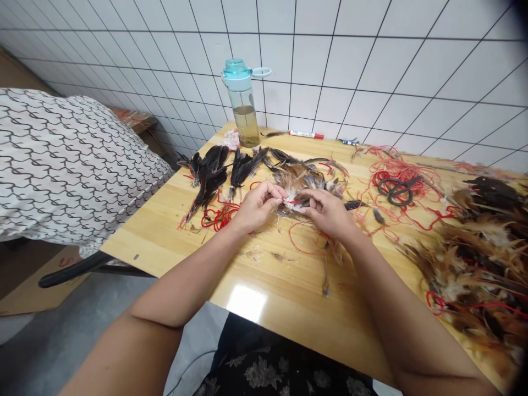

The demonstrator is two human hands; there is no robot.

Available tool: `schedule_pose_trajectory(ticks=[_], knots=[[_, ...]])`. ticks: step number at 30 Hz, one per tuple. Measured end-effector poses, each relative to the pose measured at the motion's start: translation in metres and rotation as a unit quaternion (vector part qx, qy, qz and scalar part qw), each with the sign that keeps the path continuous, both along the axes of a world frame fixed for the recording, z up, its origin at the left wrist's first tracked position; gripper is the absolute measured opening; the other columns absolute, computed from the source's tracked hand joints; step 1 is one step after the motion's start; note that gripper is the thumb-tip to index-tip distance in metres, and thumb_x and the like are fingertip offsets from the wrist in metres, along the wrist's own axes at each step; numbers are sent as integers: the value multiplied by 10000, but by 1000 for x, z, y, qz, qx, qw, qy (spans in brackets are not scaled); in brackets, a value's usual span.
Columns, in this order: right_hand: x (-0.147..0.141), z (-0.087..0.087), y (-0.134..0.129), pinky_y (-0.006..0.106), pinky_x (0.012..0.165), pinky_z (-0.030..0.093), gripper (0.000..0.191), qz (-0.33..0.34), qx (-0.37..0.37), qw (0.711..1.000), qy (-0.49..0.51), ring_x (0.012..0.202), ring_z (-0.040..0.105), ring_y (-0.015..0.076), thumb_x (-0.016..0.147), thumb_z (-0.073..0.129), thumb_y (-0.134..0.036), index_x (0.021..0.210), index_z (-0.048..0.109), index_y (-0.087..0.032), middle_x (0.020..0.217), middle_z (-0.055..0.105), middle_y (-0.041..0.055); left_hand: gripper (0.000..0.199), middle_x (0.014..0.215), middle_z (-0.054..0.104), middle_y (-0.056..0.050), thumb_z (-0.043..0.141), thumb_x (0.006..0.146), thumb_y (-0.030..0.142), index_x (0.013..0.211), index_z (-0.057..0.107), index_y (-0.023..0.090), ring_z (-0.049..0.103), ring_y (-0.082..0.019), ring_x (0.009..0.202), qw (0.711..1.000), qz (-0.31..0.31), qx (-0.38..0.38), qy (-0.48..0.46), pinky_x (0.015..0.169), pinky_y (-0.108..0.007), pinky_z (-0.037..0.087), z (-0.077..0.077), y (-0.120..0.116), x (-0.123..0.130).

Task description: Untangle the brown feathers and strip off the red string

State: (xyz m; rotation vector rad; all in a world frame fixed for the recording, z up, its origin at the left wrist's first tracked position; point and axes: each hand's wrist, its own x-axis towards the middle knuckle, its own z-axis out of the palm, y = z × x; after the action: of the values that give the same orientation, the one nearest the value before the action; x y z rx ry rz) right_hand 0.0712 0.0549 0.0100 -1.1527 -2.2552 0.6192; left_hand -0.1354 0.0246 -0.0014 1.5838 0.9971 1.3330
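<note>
A bundle of brown and grey feathers lies on the wooden table in the middle, its pale quill ends toward me with a bit of red string across them. My left hand is closed at the left side of those quill ends, thumb and forefinger pinched together; what is between them is too small to name. From the right, my right hand touches the same end with bent fingers, gripping the bundle's base.
Black feather bunches lie left of the hands, beside a water bottle. Black scissors rest on tangled red string. A large feather pile covers the right side. A marker lies near the tiled wall.
</note>
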Motion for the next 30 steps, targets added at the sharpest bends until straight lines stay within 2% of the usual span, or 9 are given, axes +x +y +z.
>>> schedule_pose_trajectory(ticks=[4, 7, 11, 14, 16, 18, 22, 25, 30], knots=[[-3, -8, 0, 264, 714, 415, 241, 46, -17, 999, 11, 740, 565, 148, 811, 537, -214, 980, 706, -180, 812, 644, 36, 161, 921, 623, -64, 626, 806, 267, 780, 508, 161, 583, -150, 880, 1000, -16, -2, -7, 813, -299, 440, 3, -3, 2], [-4, -6, -2, 257, 737, 419, 242, 77, -49, 995, 33, 789, 592, 149, 849, 487, -252, 897, 715, -187, 866, 677, 39, 165, 921, 619, -68, 628, 810, 271, 782, 508, 162, 583, -152, 872, 1000, -29, -1, 1, 808, -300, 442, 4, -4, 2], [-4, 3, -5, 246, 682, 413, 280, 93, -108, 989, 44, 707, 564, 142, 869, 452, -320, 875, 691, -173, 769, 658, 17, 172, 929, 615, -72, 622, 820, 283, 789, 502, 162, 582, -148, 861, 999, -38, -1, 15, 790, -290, 445, 5, -5, 2], [-4, 7, -6, 233, 653, 393, 243, 116, -140, 983, 31, 666, 526, 128, 849, 455, -302, 817, 654, -167, 720, 616, 1, 171, 932, 615, -72, 617, 826, 280, 794, 499, 160, 583, -142, 860, 999, -46, 7, 22, 786, -282, 444, 4, -5, 1], [-4, 7, -6, 229, 641, 378, 232, 121, -146, 982, 25, 647, 502, 120, 843, 434, -273, 722, 602, -168, 686, 578, -5, 159, 935, 615, -72, 608, 831, 271, 799, 498, 160, 586, -141, 863, 998, -53, 12, 28, 785, -280, 444, 3, -5, 1], [-5, 7, -6, 231, 634, 363, 239, 111, -116, 987, 16, 637, 477, 119, 835, 406, -230, 641, 532, -177, 660, 535, -6, 140, 938, 617, -73, 590, 840, 258, 804, 495, 162, 588, -142, 865, 998, -53, 18, 36, 785, -281, 443, 3, -5, 1], [-6, 9, -6, 245, 646, 344, 215, 94, -32, 994, -45, 669, 466, 133, 796, 395, -149, 598, 471, -186, 679, 514, 9, 110, 934, 625, -65, 545, 861, 252, 807, 489, 173, 587, -146, 861, 998, -15, 27, 63, 793, -287, 437, 0, -5, 2], [-8, 9, -7, 247, 642, 342, 208, 74, -38, 994, -68, 664, 467, 139, 775, 400, -133, 584, 455, -192, 674, 516, 13, 103, 921, 626, -52, 531, 859, 255, 802, 488, 181, 586, -152, 861, 996, 23, 31, 85, 788, -286, 434, -3, -4, 2], [-10, 0, -6, 243, 602, 330, 215, 43, -53, 997, -39, 618, 447, 134, 790, 395, -165, 579, 411, -202, 646, 502, 2, 63, 857, 606, -26, 522, 846, 222, 796, 495, 194, 559, -157, 827, 985, 85, 44, 141, 778, -298, 421, -4, -3, 2]])
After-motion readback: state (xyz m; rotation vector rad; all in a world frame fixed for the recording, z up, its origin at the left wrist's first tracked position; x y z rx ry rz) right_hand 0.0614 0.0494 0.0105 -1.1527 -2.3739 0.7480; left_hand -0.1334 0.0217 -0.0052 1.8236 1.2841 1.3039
